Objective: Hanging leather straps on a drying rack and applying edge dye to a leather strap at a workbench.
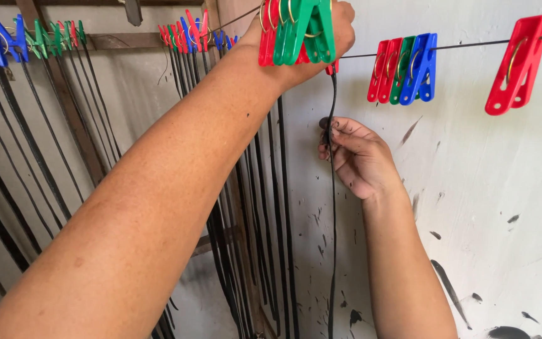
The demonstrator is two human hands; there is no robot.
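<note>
My left hand [312, 44] is raised to a thin wire line [465, 45] and grips a red clothespin [332, 66] at the top of a long black strip [332, 207]. In front of that hand hang red and green clothespins [296, 31]. A little lower, my right hand [359, 157] pinches the same black strip between its fingers. The strip hangs straight down past the bottom of the view.
Several red, green and blue clothespins [403, 69] hang on the line to the right, with a lone red one [517, 66] farther right. Many black strips [246, 207] hang from pins [189, 31] at left. Behind is a white wall [490, 207] with black smears.
</note>
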